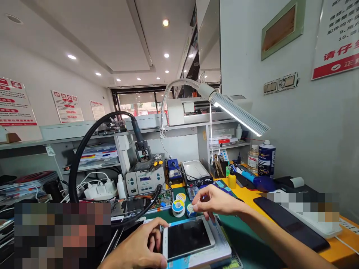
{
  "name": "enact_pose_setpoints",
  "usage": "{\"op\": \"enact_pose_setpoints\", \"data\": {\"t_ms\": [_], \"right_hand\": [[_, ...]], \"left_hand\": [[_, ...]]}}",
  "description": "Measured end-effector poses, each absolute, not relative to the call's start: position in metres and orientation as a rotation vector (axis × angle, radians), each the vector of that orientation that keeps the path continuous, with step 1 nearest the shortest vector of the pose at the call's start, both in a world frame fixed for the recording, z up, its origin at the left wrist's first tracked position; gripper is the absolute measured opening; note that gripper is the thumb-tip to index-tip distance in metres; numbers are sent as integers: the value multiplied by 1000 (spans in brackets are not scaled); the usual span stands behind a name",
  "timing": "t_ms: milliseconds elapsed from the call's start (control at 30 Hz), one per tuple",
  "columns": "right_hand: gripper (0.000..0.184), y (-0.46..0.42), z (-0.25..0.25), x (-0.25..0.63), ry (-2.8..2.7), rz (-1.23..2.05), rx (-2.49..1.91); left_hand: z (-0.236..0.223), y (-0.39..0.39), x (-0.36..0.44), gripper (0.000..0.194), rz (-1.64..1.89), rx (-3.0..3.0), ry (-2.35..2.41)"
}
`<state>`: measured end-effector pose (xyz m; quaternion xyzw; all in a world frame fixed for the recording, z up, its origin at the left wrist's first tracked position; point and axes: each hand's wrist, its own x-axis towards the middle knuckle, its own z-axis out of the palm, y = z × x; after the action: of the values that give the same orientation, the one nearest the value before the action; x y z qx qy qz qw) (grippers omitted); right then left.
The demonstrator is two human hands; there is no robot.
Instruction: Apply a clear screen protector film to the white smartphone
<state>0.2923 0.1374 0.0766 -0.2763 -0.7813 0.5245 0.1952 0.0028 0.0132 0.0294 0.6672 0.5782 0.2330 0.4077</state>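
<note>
A white-framed phone (188,239) with a dark screen lies face up on a pale box-like block (223,248). My left hand (141,244) is closed at the phone's left end, index finger at the far corner and thumb at the near one. My right hand (213,201) hangs over the phone's far right corner, beside the tape-like spools (178,207). Its thumb and forefinger come together in a pinch; whatever lies between them is too small or hidden to make out. A green mat (249,231) spreads beneath the block.
A grey soldering station (146,180) stands behind, with a black hose curving over the left side. A lit lamp (238,114) reaches over the bench. On the right lie a dark slab-shaped device (288,222) and a white one. A yellow bottle (232,180) stands behind my right hand.
</note>
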Motion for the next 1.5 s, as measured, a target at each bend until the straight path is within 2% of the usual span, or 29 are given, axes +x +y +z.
{"op": "enact_pose_setpoints", "data": {"t_ms": [133,233,500,700,933,1133,1267,1500], "right_hand": [[38,135,69,299,-2301,1313,-752],[35,128,72,314,-2535,1130,-657],[33,121,77,329,-2882,839,-739],[38,113,78,310,-2926,800,-719],[28,96,90,257,-3024,618,-472],[32,92,81,235,-2971,642,-303],[35,111,93,260,-2894,727,-501],[37,129,105,306,-2997,631,-776]], "left_hand": [[37,11,7,80,537,1669,1510],[40,10,8,81,517,1688,1545],[41,10,5,80,508,1694,1503],[42,10,2,76,532,1781,1471],[39,11,-5,73,556,1858,1369],[40,12,-9,83,495,1845,1330],[41,11,-9,79,496,1843,1366],[45,10,-6,76,447,1868,1444]]}}
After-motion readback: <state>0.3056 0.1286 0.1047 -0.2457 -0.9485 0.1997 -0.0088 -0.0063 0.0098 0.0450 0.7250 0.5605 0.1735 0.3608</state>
